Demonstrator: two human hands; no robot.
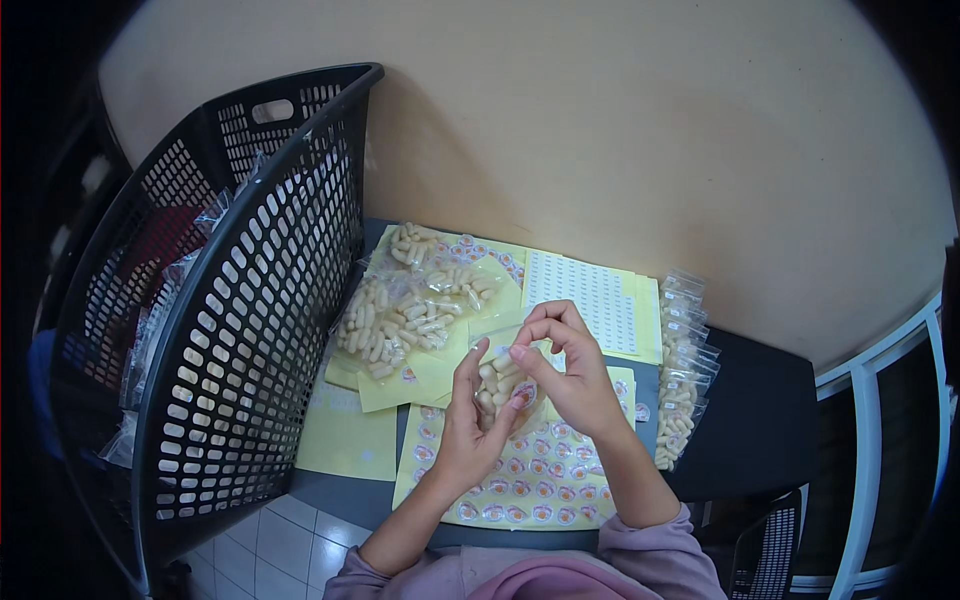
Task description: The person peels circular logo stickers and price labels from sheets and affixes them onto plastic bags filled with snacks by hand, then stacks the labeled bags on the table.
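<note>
A small clear plastic bag of pale capsules [491, 384] is held up in front of me, with a round printed sticker [525, 393] on its face. My left hand [474, 427] grips the bag from the left, its thumb against the sticker. At the bag's upper part, my right hand [564, 360] has thumb and forefinger pinched together; whether a small label sits between them is hard to see. Below both hands lies a yellow backing sheet [517, 507] with rows of round stickers. A sheet of small white labels [581, 300] lies behind my right hand.
Several filled bags of capsules [397, 315] are heaped on yellow sheets at the left. An overlapping row of labelled capsule bags [679, 375] runs along the right. A tall black perforated plastic basket [225, 360] holding plastic bags stands left, and a beige wall [600, 150] rises behind the dark table [757, 412].
</note>
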